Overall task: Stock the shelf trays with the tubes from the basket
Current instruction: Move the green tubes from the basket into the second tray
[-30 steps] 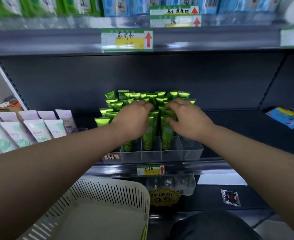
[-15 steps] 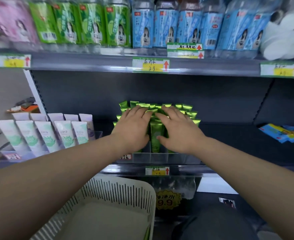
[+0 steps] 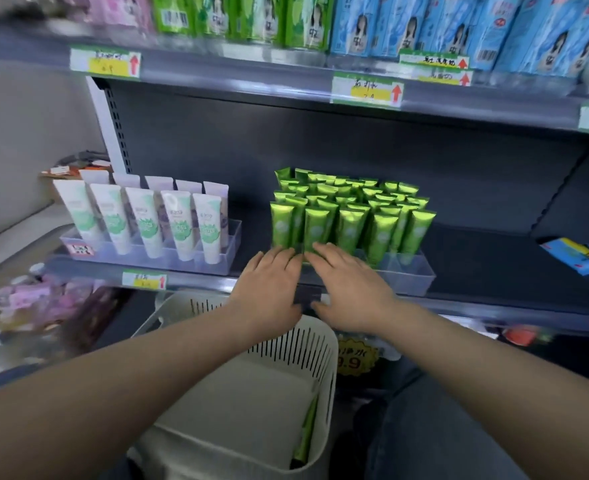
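Observation:
Several shiny green tubes [image 3: 350,211] stand upright in a clear divided tray [image 3: 409,275] on the dark middle shelf. My left hand [image 3: 268,289] and my right hand [image 3: 351,285] lie side by side with straight fingers against the front of that tray, fingertips touching the bottoms of the front-row tubes. Neither hand holds anything. Below my arms sits a cream slotted basket [image 3: 293,344], and one green tube [image 3: 305,434] leans against its right inner wall.
A second clear tray [image 3: 216,261] with white and green tubes stands to the left on the same shelf. Blue packets [image 3: 584,256] lie at the right. The upper shelf [image 3: 286,81] carries pink, green and blue packs. Pink goods [image 3: 33,303] sit lower left.
My hands have slid down from the tops of the green tubes to the tray's front. The view has shifted right and back, showing more of the shelf.

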Tool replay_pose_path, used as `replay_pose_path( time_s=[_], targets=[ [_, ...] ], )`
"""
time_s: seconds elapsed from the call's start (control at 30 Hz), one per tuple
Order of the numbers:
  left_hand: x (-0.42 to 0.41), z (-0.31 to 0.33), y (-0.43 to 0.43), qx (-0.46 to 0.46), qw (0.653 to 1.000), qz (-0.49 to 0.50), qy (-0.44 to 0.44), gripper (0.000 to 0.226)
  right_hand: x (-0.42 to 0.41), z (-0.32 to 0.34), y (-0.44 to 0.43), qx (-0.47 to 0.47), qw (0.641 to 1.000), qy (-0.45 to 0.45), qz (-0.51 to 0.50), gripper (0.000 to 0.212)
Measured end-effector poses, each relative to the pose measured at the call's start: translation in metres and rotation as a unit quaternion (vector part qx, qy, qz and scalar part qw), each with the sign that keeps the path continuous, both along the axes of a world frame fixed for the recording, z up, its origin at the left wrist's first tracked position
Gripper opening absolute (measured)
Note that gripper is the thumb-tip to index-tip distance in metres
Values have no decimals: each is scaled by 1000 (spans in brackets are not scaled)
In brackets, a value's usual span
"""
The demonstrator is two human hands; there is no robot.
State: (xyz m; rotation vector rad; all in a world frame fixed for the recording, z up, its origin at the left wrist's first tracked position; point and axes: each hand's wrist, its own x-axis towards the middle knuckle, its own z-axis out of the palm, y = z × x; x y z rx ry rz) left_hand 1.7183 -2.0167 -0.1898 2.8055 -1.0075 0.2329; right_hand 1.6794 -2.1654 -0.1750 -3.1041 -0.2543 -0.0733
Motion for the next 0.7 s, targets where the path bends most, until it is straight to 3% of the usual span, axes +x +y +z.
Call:
replay_pose_path(
  time_s=[0.23, 0.4, 0.7],
  targets=[
    [-5, -54, 14, -29, 997, 6, 76, 75, 6, -47, 17, -14, 997, 78, 4, 82],
    [3, -95, 18, -37, 980, 37, 191, 65, 18, -89, 17, -19, 988, 151, 8, 63],
    [20, -177, 12, -39, 907, 99, 409, 54, 48, -159, 10, -82, 954, 289, 4, 43]
  ],
)
